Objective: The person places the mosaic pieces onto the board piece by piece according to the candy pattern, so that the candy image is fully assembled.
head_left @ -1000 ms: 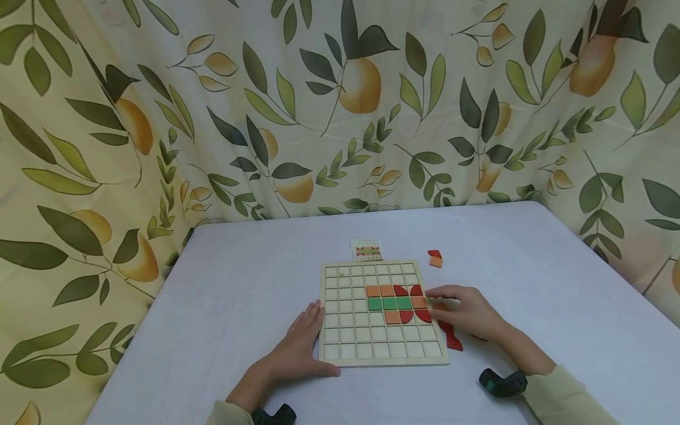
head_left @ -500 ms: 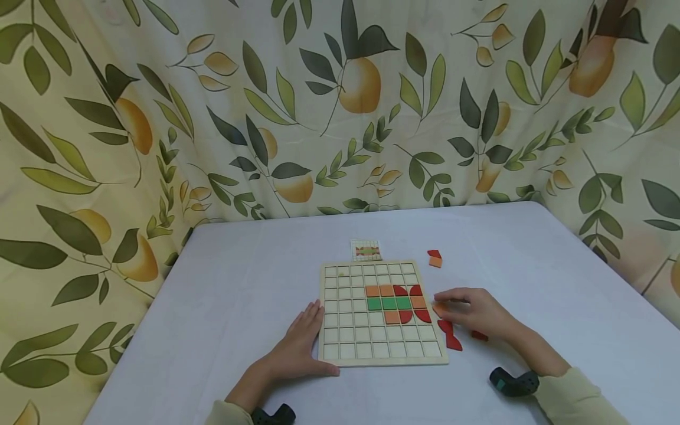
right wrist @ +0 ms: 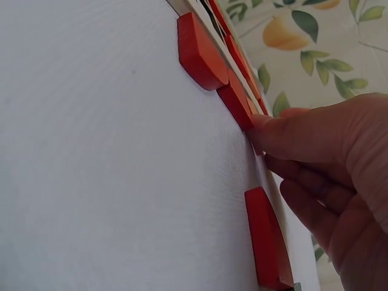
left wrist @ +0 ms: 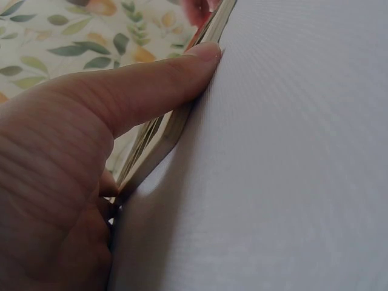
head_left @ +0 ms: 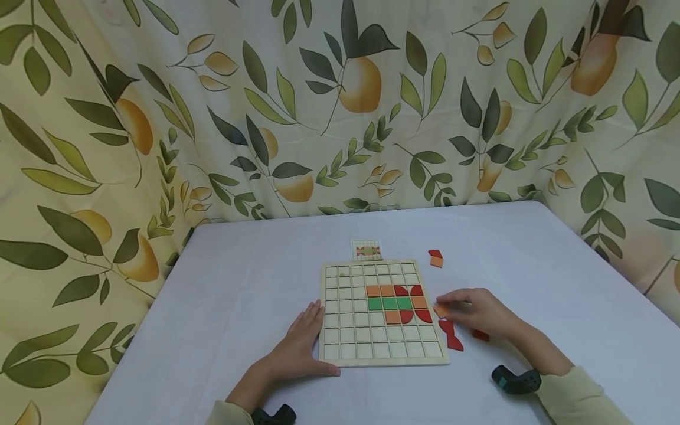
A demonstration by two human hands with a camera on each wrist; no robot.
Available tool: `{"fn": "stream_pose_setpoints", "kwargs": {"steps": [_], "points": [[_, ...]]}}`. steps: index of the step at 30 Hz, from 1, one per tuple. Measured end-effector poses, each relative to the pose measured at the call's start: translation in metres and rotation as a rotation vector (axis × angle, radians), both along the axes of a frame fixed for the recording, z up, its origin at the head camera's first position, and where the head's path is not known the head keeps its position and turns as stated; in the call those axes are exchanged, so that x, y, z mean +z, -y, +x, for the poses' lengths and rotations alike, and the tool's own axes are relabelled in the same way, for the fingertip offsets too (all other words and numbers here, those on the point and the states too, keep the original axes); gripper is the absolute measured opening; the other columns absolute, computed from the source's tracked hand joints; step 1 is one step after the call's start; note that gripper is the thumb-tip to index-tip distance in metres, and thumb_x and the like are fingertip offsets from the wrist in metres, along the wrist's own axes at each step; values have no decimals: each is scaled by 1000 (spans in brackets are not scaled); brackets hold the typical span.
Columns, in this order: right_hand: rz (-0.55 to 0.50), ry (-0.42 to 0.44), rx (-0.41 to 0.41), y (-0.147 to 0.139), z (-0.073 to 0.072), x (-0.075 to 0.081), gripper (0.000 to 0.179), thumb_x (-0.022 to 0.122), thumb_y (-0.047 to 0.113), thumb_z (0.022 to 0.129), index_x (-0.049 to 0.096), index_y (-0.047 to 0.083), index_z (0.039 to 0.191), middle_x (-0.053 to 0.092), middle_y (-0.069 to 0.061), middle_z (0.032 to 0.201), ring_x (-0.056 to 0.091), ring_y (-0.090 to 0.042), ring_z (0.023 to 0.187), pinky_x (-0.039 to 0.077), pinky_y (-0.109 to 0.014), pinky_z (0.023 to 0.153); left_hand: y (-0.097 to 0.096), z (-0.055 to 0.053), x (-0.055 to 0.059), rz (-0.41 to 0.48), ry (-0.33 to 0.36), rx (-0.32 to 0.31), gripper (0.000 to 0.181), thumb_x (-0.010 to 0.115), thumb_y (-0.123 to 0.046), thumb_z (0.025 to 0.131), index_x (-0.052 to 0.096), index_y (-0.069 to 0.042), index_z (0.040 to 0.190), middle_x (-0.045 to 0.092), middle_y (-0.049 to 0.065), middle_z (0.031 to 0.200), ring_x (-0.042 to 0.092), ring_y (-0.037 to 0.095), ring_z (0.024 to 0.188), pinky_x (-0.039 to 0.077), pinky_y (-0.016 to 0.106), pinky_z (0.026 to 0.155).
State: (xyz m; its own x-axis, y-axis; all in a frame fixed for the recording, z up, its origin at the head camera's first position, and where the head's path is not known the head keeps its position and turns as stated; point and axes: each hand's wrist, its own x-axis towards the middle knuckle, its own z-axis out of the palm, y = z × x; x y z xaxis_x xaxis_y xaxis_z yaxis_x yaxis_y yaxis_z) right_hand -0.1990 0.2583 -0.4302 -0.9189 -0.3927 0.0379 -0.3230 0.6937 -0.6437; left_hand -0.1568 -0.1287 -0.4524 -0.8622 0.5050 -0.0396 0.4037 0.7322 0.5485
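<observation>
A pale wooden grid board [head_left: 374, 349] lies on the table, with several orange, green and red tiles set into its right half. My left hand [head_left: 297, 348] steadies it: straight fingers lie along the left edge and the thumb [left wrist: 163, 82] rests at the near corner. Right of the board, my right hand [head_left: 478, 310] pinches an orange tile [head_left: 441, 310] between thumb and fingertips, low over the cloth. Two red tiles [head_left: 451, 336] lie end to end by the board's right edge. Another red tile [right wrist: 267, 239] sits under the right hand.
Behind the board lies a small pattern card [head_left: 366, 250] with a printed grid. To its right are a loose red tile [head_left: 435, 253] and an orange tile [head_left: 437, 262]. White cloth covers the table [head_left: 255, 265]; a leaf-and-fruit curtain [head_left: 212, 118] hangs behind it.
My right hand has drawn back rightward from the board's edge, uncovering the orange tile at its fingertips and a red tile below. The left hand and board stay put.
</observation>
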Motion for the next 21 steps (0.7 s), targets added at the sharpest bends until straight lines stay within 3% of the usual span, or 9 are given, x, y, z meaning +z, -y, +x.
{"fn": "stream_pose_setpoints", "kwargs": {"steps": [21], "points": [[7,-41,-42,-2,2,-2,36,74,20,78,67,4,109,66,-7,105,57,-30,104,49,-44,82,-2,0,1,-5,20,18,124,66,-72,61,11,0,146,3,11,153,-2,21,139,7,42,110]]}}
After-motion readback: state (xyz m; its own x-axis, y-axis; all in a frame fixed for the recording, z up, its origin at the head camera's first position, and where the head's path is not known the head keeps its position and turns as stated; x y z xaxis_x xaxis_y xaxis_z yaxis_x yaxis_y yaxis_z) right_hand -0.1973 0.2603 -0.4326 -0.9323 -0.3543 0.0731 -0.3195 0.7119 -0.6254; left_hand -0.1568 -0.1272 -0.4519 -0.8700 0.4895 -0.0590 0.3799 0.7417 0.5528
